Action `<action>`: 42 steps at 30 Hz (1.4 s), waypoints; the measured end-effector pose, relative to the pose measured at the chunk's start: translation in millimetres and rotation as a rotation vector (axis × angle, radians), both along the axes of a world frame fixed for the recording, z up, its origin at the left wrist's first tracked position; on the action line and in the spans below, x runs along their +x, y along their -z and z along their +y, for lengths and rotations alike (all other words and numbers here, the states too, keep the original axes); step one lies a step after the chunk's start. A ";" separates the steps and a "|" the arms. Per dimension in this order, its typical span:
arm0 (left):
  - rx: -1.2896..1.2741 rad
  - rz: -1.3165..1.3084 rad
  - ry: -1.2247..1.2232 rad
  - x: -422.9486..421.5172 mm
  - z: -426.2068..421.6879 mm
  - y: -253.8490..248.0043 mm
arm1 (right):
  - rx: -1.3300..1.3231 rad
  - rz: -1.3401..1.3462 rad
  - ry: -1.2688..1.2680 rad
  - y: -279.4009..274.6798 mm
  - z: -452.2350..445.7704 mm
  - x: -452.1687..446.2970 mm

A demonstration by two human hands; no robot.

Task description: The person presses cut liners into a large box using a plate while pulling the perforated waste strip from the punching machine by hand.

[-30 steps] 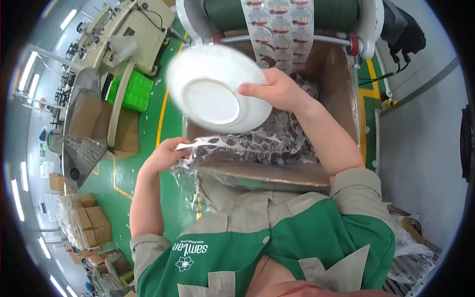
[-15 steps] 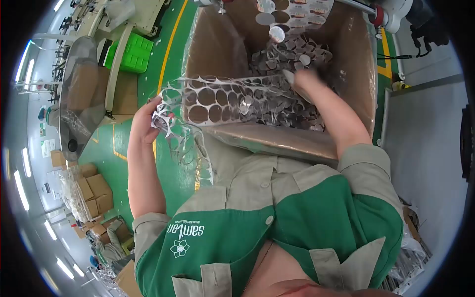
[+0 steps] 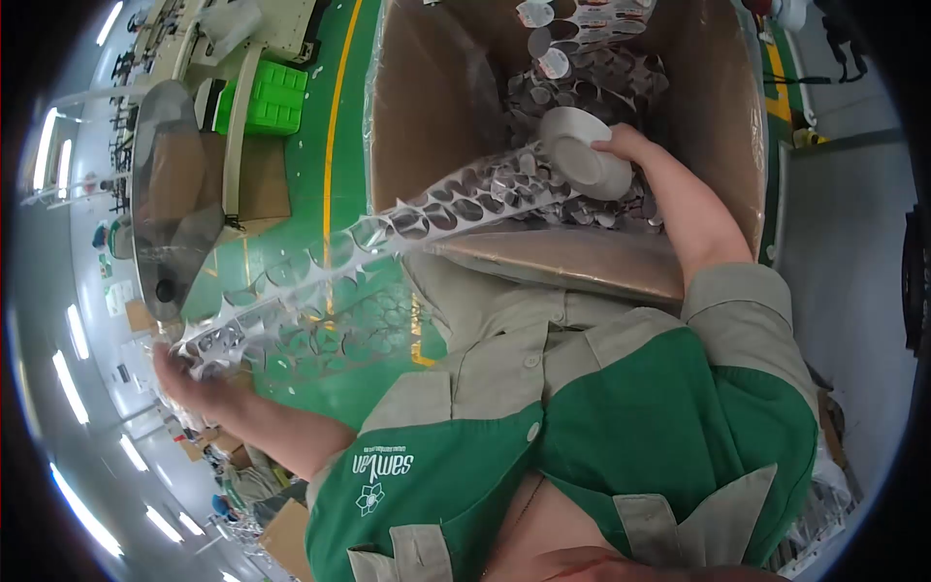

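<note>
Plastic [image 3: 369, 255] full of round holes runs from the lower left of my screen to the upper middle, where I see the right hand [image 3: 630, 144] pinch a white bowl [image 3: 585, 158] over the brown box [image 3: 716, 116]. The blurry left hand [image 3: 187, 384] grips the plastic down there.

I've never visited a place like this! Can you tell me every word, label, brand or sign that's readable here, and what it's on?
"sam_an", on the green-and-beige shirt, upside down; fourth letter unclear.
Smaller line beside it: too small to read.
Printed sheet in the box: labels too small to read.
Yellow floor mark: can't tell whether it's lettering.
White bowl: no text visible.
</note>
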State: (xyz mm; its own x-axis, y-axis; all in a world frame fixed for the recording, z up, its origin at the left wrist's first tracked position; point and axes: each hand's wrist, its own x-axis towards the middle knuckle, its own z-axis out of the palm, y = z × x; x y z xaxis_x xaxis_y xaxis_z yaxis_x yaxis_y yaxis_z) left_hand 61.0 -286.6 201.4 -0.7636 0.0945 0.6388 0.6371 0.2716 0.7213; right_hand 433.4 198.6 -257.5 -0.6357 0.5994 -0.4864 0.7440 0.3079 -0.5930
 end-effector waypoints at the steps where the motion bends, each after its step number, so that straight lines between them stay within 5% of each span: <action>1: -0.121 0.040 -0.107 -5.0 16.0 14.1 | 0.111 -0.099 -0.063 2.3 -4.1 -2.4; 2: -0.477 0.259 -0.267 -35.0 2.5 33.0 | 0.221 -0.205 -0.135 3.5 -10.2 -9.2; 3: -0.856 -0.058 -0.556 -47.1 11.4 38.3 | 0.194 -0.204 -0.160 -17.2 -15.7 -17.3; 5: -1.187 0.298 -0.605 -22.5 62.0 68.7 | 0.212 -0.207 -0.109 -59.6 -27.6 -39.7; 7: -0.901 0.468 0.028 34.0 153.2 84.4 | 0.315 -0.124 -0.158 -75.4 -26.6 -56.3; 8: -0.984 0.433 0.229 58.5 191.8 104.9 | 0.324 -0.066 -0.184 -95.9 -27.3 -63.3; 9: -1.143 0.592 0.339 74.7 222.3 132.5 | 0.297 -0.020 -0.158 -125.1 -28.2 -68.5; 10: -1.385 0.372 0.493 112.2 246.5 139.7 | 0.265 0.029 -0.131 -155.1 -28.7 -72.2; 11: -1.470 0.509 0.599 107.7 256.2 183.7 | 0.228 0.211 -0.093 -173.1 -26.0 -75.1; 12: -1.819 0.529 0.620 121.1 260.2 196.0 | 0.274 0.343 -0.096 -186.5 -17.7 -79.3; 14: -2.157 0.260 0.735 123.3 263.8 207.2 | -0.017 0.820 -0.012 -229.9 -14.8 -72.9; 16: -1.922 -0.057 0.846 108.6 259.7 195.4 | -0.396 1.097 0.087 -285.2 -23.0 -54.2; 18: -1.079 -0.587 1.011 91.4 233.0 165.4 | -0.851 1.341 0.201 -327.3 -29.9 -34.2; 20: -0.667 -0.811 0.933 98.5 214.6 109.5 | -1.216 1.471 -0.237 -265.1 -7.8 -48.8; 21: -0.783 -0.858 0.907 82.8 205.7 97.1 | -1.466 1.405 -0.379 -236.1 -8.8 -52.7; 24: -0.671 -1.061 0.828 86.6 198.1 65.7 | -0.993 0.593 0.128 -68.2 -4.1 -48.3; 25: -0.638 -1.113 0.806 67.2 190.2 76.5 | -0.226 0.275 -0.035 -23.3 -1.9 -28.3; 26: -0.610 -1.097 0.734 64.0 185.6 82.8 | 0.094 -0.039 -0.107 17.2 -11.2 -11.6; 30: -0.546 -0.994 0.500 55.3 170.9 99.8 | 0.169 -0.344 -0.085 13.0 -23.4 -2.1; 31: -0.585 -0.951 0.511 47.1 164.9 106.5 | 0.213 -0.404 -0.282 -25.9 -16.8 -20.1; 33: -0.599 -0.920 0.461 50.8 162.7 97.9 | 0.274 -0.242 -0.362 -103.7 -4.2 -55.2; 35: -0.575 -0.854 0.366 48.8 152.8 92.5 | 0.217 0.252 -0.355 -208.1 -2.6 -64.9; 38: -0.525 -0.771 0.327 64.6 142.4 71.4 | -0.558 0.951 -0.086 -284.8 -23.7 -54.8; 41: -0.440 -0.766 0.364 85.0 132.7 50.2 | -1.425 1.240 -0.279 -202.5 -22.6 -69.3; 42: -0.409 -0.769 0.386 87.7 123.1 42.0 | -1.403 1.091 -0.200 -166.4 -25.5 -65.1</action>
